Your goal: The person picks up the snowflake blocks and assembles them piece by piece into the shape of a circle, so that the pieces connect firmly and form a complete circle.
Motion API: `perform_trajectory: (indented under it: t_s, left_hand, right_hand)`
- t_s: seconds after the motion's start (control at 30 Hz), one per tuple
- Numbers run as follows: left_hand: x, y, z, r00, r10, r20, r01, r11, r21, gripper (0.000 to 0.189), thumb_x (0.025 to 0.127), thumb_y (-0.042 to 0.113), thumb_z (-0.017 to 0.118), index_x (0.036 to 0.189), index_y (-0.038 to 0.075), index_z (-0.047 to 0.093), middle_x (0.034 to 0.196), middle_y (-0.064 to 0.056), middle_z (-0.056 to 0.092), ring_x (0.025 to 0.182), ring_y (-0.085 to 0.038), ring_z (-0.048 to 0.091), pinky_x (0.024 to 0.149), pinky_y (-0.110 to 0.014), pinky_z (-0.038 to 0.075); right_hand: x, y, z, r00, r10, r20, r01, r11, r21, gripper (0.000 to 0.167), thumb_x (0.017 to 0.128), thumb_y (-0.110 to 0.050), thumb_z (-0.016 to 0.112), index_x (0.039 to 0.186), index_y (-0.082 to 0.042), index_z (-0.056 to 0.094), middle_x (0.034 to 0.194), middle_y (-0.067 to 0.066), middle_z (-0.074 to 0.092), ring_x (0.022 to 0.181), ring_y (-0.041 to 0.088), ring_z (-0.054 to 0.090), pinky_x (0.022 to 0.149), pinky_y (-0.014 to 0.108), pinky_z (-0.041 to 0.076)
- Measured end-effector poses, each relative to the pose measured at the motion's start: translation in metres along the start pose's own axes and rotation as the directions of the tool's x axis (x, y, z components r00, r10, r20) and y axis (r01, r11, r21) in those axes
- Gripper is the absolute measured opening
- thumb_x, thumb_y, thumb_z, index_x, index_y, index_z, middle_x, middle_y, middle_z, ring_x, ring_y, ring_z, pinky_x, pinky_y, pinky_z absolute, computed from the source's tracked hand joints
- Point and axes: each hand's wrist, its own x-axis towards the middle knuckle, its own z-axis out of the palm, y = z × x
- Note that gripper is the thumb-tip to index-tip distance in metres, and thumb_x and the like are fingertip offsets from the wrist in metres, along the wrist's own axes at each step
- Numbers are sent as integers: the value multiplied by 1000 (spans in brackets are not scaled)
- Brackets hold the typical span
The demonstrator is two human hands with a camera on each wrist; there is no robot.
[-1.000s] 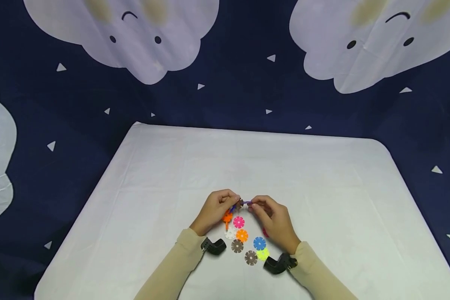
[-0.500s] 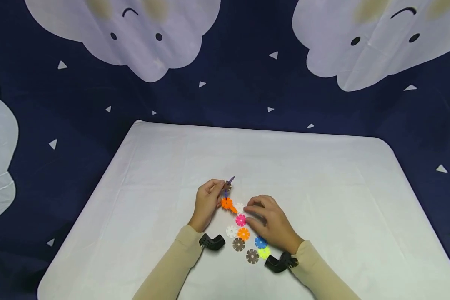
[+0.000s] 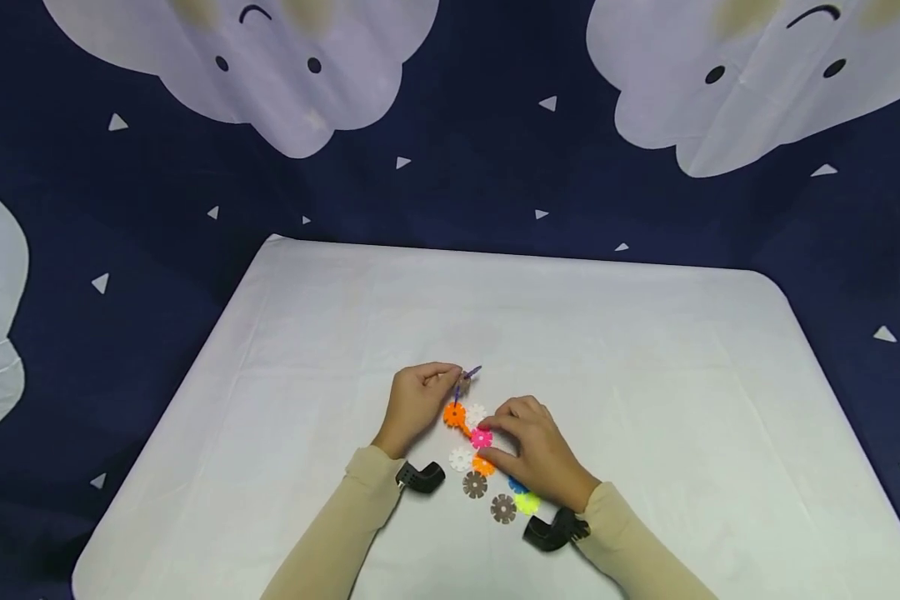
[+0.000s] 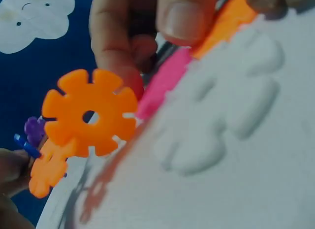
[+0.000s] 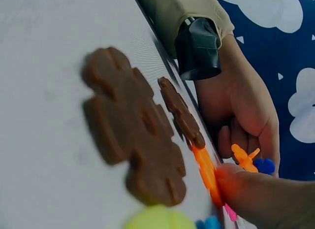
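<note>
My left hand (image 3: 418, 404) pinches the upper end of a chain of notched plastic flower discs. In the chain are a brown disc (image 3: 464, 385), a purple disc (image 3: 476, 371), a blue disc (image 3: 457, 395) and two orange ones, the lower orange disc (image 4: 89, 112) hanging just above the table. My right hand (image 3: 536, 446) reaches low over loose discs, thumb and fingers spread apart. Its fingertips are at the pink disc (image 3: 481, 438); its thumb lies by a loose orange disc (image 3: 482, 464). Whether they touch, I cannot tell.
Loose discs lie on the white table (image 3: 330, 333): a white disc (image 3: 461, 459), another white disc (image 3: 476, 413), a brown disc (image 3: 475, 484), a second brown disc (image 3: 503, 508) and a yellow disc (image 3: 527, 503). A blue disc (image 3: 517, 485) is partly under my right hand.
My right hand has let go of the chain's purple disc and come down to the loose discs. My left hand has shifted slightly left and away from me, still holding the chain.
</note>
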Motion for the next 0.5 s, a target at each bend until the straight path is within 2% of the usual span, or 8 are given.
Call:
perform_trajectory:
  t_s: [0.13,0.27,0.37,0.5]
  left_hand:
    - [0,2,-1,999,35,-41,-29,989,145,14,95,22,74,98,11,82,52,7,49,48,-7,40,50,-26,35]
    - [1,4,-3,998,32,-50,-22,981,193,12,94,19,75,99,10,82,51,8,47,45,-6,37,47,-26,32]
    - [1,4,-4,998,37,-42,-29,984,174,14,95,19,74,103,10,82,51,7,45,45,-5,35,46,-25,30]
    - [1,1,-6,999,41,-32,-37,994,99,15,97,21,73,103,11,82,52,5,45,46,-6,35,47,-25,29]
  right_hand:
    - [1,-1,0,997,70,-33,-71,997,-27,33,84,-37,85,108,-16,77,101,-7,58,107,18,50,96,42,38]
    - [1,1,0,997,64,-51,-66,997,-42,38,81,-42,87,107,-16,79,99,-7,57,104,18,49,94,43,37]
    - [0,1,1,998,45,-50,-47,998,-37,38,79,-42,88,107,-17,81,97,-8,54,103,16,48,94,42,36]
    - [1,-2,0,997,63,-32,-63,998,4,28,81,-35,88,103,-18,82,94,-10,53,102,15,47,96,43,35]
